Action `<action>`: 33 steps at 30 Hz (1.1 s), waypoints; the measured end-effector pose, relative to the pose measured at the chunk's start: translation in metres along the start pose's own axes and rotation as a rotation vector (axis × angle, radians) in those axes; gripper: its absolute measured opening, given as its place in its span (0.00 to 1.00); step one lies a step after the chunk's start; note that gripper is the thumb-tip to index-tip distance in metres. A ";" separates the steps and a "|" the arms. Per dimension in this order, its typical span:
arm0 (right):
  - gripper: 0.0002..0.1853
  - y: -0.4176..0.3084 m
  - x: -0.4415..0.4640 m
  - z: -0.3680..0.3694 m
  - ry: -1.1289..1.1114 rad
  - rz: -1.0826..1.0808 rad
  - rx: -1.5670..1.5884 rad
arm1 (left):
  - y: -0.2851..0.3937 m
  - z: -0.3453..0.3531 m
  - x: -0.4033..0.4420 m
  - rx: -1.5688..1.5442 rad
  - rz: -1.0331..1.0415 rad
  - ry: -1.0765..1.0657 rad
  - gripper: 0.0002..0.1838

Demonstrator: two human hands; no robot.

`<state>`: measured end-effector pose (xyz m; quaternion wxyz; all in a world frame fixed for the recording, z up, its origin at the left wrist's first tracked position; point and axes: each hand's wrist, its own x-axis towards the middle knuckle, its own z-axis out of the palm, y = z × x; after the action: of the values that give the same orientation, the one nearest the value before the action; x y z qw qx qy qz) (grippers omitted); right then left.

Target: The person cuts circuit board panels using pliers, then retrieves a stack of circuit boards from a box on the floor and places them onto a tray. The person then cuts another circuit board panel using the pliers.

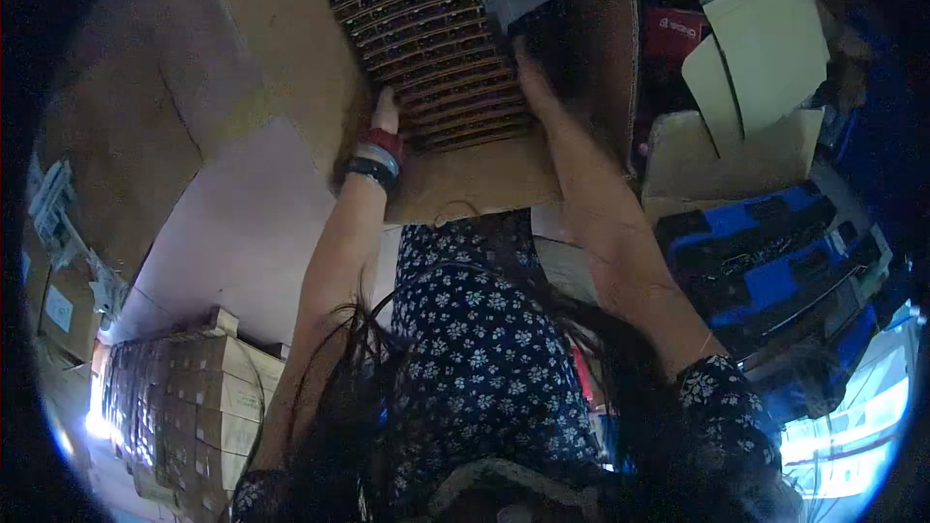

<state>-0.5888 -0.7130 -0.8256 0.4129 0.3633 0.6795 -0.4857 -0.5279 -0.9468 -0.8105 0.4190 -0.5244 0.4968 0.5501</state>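
With my left hand (386, 113) and right hand (534, 77) flanking the slatted brown-and-black stack (431, 34) inside the brown cardboard box (475, 174), finger closure indiscernible, I should press evenly.

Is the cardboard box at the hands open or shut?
Open: ribbed rows show uncovered inside the cardboard box, with the left hand and right hand at their sides.

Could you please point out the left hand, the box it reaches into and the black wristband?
Left hand (385, 114): head view, thumb side.
Box (477, 179): head view, near wall.
Black wristband (371, 170): head view, its middle.
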 end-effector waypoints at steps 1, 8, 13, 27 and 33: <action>0.50 -0.015 -0.019 -0.001 -0.011 -0.025 0.066 | 0.005 0.005 -0.008 0.003 0.000 0.005 0.48; 0.53 -0.005 0.030 -0.010 -0.063 -0.132 0.016 | 0.007 0.010 0.043 -0.547 0.177 -0.048 0.49; 0.54 -0.011 0.043 -0.017 -0.298 -0.222 -0.128 | 0.034 0.007 0.015 -0.542 -0.132 0.072 0.49; 0.57 -0.013 -0.014 -0.008 -0.159 -0.024 0.162 | 0.035 0.017 0.016 -0.453 -0.174 -0.025 0.46; 0.57 -0.014 -0.024 -0.011 -0.173 -0.010 0.180 | 0.032 0.010 0.018 -0.210 -0.112 -0.012 0.47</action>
<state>-0.5939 -0.7082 -0.7970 0.4332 0.3523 0.5969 -0.5761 -0.5628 -0.9433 -0.8251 0.3947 -0.5891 0.4040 0.5778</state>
